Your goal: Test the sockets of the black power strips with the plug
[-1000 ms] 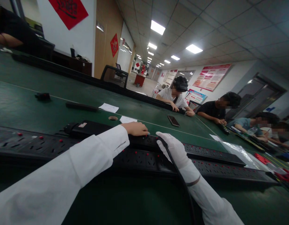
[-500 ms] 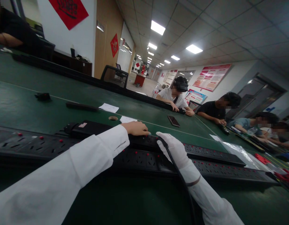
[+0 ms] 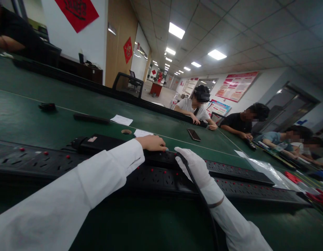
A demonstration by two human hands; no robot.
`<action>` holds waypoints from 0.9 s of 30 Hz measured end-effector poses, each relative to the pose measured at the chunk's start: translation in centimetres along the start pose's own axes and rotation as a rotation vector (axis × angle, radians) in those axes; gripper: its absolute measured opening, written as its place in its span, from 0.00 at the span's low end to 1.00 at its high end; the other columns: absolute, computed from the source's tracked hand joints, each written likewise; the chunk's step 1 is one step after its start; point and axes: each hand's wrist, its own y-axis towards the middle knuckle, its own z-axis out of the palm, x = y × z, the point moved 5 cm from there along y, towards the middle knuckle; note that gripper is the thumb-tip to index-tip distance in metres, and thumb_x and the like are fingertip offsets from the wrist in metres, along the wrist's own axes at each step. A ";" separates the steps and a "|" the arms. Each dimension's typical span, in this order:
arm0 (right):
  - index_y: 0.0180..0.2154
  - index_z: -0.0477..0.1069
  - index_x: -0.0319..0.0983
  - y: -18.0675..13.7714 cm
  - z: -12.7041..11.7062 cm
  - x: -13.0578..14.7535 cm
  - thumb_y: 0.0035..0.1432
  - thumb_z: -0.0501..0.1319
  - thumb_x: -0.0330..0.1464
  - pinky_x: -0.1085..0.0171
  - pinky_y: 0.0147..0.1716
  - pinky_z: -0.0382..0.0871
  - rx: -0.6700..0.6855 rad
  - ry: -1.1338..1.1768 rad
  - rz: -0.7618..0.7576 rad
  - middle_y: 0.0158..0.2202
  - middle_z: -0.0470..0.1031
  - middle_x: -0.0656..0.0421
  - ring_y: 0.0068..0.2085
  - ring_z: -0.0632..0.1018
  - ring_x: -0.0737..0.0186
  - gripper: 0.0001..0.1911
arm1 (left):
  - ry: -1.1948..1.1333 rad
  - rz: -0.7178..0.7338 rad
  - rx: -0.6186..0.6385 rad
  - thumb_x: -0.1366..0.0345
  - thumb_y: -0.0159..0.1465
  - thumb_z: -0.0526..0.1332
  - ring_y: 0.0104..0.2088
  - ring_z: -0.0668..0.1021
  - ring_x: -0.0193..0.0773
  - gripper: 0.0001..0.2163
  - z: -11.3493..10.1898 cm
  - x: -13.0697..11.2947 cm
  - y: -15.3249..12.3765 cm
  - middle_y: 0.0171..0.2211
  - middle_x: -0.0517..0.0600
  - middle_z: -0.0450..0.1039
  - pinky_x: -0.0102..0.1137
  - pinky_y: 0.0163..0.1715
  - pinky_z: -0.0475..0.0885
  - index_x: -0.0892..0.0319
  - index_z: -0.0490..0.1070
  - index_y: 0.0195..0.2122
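My left hand (image 3: pixel 153 143), bare below a white sleeve, lies over the rear black power strip (image 3: pixel 161 159) with its fingers together and bent down onto it. The thumb is hidden. My right hand (image 3: pixel 194 163), in a white glove, is closed around a black power cord (image 3: pixel 190 174). The cord's end shows between thumb and fingers, just above the strip, and its length hangs down along my right forearm. Whether a plug sits on that end is hidden. In front lies a longer black power strip (image 3: pixel 157 178) with red switches and slotted sockets.
A black box-shaped part (image 3: pixel 97 143) with a label lies left of my hand. Beyond are a dark bar (image 3: pixel 91 119), white papers (image 3: pixel 121 120), a round table hole (image 3: pixel 126 132) and a phone (image 3: pixel 194 135). Plastic bags (image 3: pixel 268 170) lie right; several people sit around the table.
Both my hands and the power strips have stayed in place. Across the table, the seated person in white has shifted a hand slightly.
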 end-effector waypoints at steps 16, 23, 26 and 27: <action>0.51 0.62 0.43 0.0 -0.1 0.1 0.58 0.52 0.33 0.63 0.48 0.65 -0.011 -0.005 -0.012 0.47 0.69 0.58 0.47 0.71 0.62 0.17 | -0.017 -0.007 0.009 0.46 0.58 0.46 0.36 0.73 0.39 0.23 -0.2 0.1 -0.2 0.39 0.51 0.73 0.30 0.33 0.64 0.54 0.71 0.43; 0.50 0.62 0.44 0.0 -0.1 0.1 0.58 0.52 0.33 0.63 0.46 0.66 -0.027 0.001 -0.023 0.46 0.70 0.57 0.47 0.71 0.62 0.17 | -0.018 -0.012 0.009 0.46 0.58 0.46 0.36 0.73 0.40 0.23 -0.3 0.0 -0.3 0.40 0.51 0.73 0.30 0.33 0.64 0.54 0.71 0.42; 0.51 0.62 0.44 0.0 -0.1 0.0 0.58 0.52 0.33 0.63 0.47 0.66 -0.013 -0.001 -0.013 0.47 0.69 0.57 0.47 0.71 0.62 0.17 | -0.019 -0.011 0.010 0.46 0.58 0.46 0.36 0.73 0.40 0.23 -0.3 0.0 -0.3 0.39 0.51 0.73 0.30 0.33 0.64 0.53 0.71 0.42; 0.51 0.62 0.44 0.0 -0.1 0.0 0.58 0.52 0.33 0.63 0.47 0.65 -0.011 0.000 -0.010 0.47 0.69 0.57 0.47 0.71 0.62 0.17 | -0.017 -0.010 0.013 0.46 0.58 0.46 0.35 0.73 0.40 0.23 -0.3 0.0 -0.3 0.39 0.51 0.73 0.30 0.33 0.64 0.54 0.71 0.42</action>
